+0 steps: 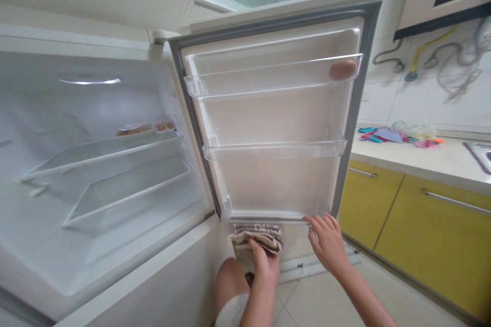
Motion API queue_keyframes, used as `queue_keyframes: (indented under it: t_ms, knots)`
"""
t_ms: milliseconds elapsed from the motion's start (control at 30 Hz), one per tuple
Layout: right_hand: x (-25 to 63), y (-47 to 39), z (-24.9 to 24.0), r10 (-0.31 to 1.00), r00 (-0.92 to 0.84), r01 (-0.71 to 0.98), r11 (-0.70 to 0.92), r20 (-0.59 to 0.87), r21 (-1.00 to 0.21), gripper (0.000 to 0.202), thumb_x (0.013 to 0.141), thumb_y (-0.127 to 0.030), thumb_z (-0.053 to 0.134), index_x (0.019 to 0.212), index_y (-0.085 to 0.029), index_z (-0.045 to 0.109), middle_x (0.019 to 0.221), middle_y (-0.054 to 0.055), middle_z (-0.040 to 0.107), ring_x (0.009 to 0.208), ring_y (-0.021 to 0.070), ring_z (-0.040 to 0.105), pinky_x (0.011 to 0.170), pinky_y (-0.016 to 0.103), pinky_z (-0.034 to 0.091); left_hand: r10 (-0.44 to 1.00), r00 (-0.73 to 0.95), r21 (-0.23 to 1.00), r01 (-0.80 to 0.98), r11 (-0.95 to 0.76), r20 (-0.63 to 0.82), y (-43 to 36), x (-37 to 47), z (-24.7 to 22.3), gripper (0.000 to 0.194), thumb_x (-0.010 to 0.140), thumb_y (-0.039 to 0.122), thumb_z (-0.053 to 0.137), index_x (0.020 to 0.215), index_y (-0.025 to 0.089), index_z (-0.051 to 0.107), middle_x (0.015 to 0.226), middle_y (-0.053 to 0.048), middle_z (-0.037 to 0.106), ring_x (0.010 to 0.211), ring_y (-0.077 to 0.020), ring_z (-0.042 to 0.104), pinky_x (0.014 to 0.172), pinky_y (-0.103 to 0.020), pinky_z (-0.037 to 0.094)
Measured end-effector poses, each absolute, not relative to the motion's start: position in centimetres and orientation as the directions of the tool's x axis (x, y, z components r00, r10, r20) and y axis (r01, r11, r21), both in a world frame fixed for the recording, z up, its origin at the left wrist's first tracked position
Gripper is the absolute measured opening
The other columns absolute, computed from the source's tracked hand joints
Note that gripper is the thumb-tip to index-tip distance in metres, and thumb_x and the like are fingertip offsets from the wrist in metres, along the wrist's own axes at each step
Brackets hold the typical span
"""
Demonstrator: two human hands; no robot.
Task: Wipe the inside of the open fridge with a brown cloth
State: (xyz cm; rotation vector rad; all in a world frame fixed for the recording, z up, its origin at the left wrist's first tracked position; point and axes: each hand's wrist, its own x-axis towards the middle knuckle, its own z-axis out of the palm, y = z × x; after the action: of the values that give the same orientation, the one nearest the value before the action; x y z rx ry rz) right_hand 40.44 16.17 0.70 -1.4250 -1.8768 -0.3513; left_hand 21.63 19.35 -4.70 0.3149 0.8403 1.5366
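Note:
My left hand holds a folded, patterned cloth, its thumb on top, just below the bottom clear shelf of the open fridge door. Whether the cloth touches that shelf, I cannot tell. Over the right end of the same shelf, my right hand has its fingers hooked round the front edge. A clear middle rack crosses the door higher up. In the right end of the top rack lies a brown, rounded item.
To the left stands the open fridge, with glass shelves and packed food on the upper one. A worktop with colourful cloths or bags runs along the right, above yellow cabinets. White strips lie on the tiled floor.

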Motion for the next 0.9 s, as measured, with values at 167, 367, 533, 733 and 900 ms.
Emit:
queue_keyframes:
  t_ms: [167,367,533,733,900]
  knots:
    - [40.8,15.9,1.2,0.748,-0.135,0.913,0.348,0.650,-0.211,0.035,0.095,-0.017,0.045,0.124,-0.027,0.062,0.108,0.002,0.072,0.105,0.0211,0.063,0.115,0.048,0.031,0.966,0.140,0.431,-0.874,0.225,-0.219,16.8,30.4,-6.7,0.061,0.083,0.080,0.042,0.099,0.031,0.074,0.115,-0.008,0.076,0.118,-0.0257,0.067,0.100,-0.044,0.055]
    - [41.1,16.0,1.5,0.762,-0.146,0.904,0.361,0.631,-0.227,0.037,0.098,-0.020,0.043,0.129,-0.027,0.061,0.115,0.002,0.072,0.112,0.0193,0.063,0.118,0.047,0.030,0.907,0.315,0.349,-0.846,0.402,-0.280,16.0,31.4,-6.9,0.063,0.090,0.074,0.035,0.107,0.027,0.073,0.124,-0.009,0.074,0.122,-0.0253,0.066,0.101,-0.044,0.055]
    - [41.5,16.1,0.7,0.740,-0.144,0.897,0.378,0.657,-0.229,0.043,0.095,-0.016,0.042,0.133,-0.027,0.058,0.120,0.003,0.073,0.112,0.0193,0.065,0.117,0.048,0.034,0.936,0.092,0.535,-0.800,0.273,-0.340,17.7,23.9,-6.6,0.054,0.086,0.071,0.046,0.106,0.028,0.072,0.123,-0.009,0.074,0.126,-0.0261,0.063,0.106,-0.047,0.053]
    - [41.8,16.2,-0.6,0.731,-0.160,0.884,0.406,0.663,-0.233,0.041,0.094,-0.017,0.044,0.131,-0.028,0.058,0.126,0.004,0.071,0.117,0.0226,0.064,0.118,0.053,0.033,0.920,-0.285,0.793,-0.607,0.043,-0.268,19.3,13.0,-5.0,0.041,0.083,0.066,0.053,0.099,0.033,0.071,0.103,-0.006,0.078,0.112,-0.0264,0.071,0.096,-0.045,0.057]
    - [41.9,16.0,-2.0,0.665,-0.112,0.844,0.456,0.739,-0.282,0.046,0.092,-0.015,0.044,0.135,-0.028,0.053,0.136,0.006,0.066,0.129,0.0255,0.059,0.117,0.057,0.038,0.883,-0.385,0.765,-0.643,-0.048,-0.269,20.5,9.3,-3.0,0.026,0.090,0.049,0.050,0.090,0.030,0.068,0.090,0.001,0.078,0.092,-0.0165,0.073,0.095,-0.037,0.057]
